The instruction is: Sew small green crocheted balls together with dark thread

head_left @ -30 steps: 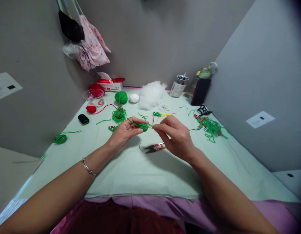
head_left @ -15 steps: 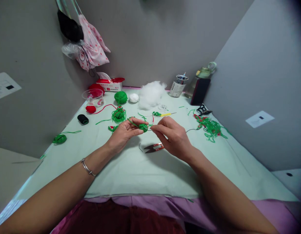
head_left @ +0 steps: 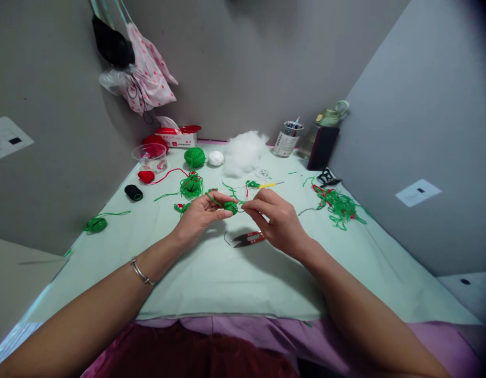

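Observation:
Between the thumb and fingers of my left hand is a small green crocheted piece, held above the table. My right hand is just to its right, thumb and forefinger pinched together. A thin dark thread shows at those fingertips, close to the green piece; whether a needle is in the pinch is too small to see. More dark thread trails out on the right side of the hand. Below the hands lie red-handled thread snips, partly covered by my right hand.
Behind are a green yarn ball, white stuffing, a yellow-handled hook and a clear tub. A black thread spool is at left. Tangled green and red yarn, a phone and a can stand right.
Hardly anything differs. The green piece has turned or shifted slightly in my left hand, and my right fingertips have moved a touch to the left.

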`<state>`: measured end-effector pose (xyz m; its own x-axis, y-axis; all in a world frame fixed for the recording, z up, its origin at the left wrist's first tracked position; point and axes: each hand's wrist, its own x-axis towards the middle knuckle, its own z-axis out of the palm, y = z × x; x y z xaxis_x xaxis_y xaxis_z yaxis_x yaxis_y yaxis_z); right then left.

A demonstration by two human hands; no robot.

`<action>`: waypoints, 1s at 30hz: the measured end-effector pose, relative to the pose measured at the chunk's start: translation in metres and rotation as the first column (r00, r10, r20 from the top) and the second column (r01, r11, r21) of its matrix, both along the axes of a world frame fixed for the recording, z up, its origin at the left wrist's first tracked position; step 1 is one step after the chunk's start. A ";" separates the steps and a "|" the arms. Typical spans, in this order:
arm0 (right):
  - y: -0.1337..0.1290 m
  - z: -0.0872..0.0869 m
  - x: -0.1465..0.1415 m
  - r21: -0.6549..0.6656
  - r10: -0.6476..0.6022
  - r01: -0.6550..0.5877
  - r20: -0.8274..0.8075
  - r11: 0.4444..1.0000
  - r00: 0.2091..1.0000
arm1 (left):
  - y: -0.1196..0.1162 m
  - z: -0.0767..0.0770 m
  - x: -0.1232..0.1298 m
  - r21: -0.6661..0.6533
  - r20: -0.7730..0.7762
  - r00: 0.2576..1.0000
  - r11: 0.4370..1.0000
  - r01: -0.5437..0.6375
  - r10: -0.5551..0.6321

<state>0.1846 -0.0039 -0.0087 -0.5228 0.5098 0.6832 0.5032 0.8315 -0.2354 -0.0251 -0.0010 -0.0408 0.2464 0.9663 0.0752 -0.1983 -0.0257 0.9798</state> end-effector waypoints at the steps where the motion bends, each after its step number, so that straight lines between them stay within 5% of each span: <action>1: 0.000 0.000 0.000 -0.054 0.009 -0.010 -0.024 0.998 1.000 | 0.000 0.000 0.000 -0.004 0.001 1.000 1.000 0.003 -0.003; 6: 0.004 -0.002 0.001 -0.288 0.033 -0.071 -0.136 0.955 0.990 | 0.000 0.000 0.001 -0.035 0.018 1.000 0.999 0.021 -0.020; 12: 0.010 -0.008 0.001 -0.404 0.063 -0.167 -0.259 0.899 0.964 | -0.002 0.001 0.002 -0.063 0.048 0.998 0.997 0.045 -0.042; 30: 0.012 0.000 0.009 -0.362 0.107 -0.151 -0.139 0.920 0.985 | -0.003 0.003 0.002 -0.098 0.035 0.999 0.994 0.038 -0.035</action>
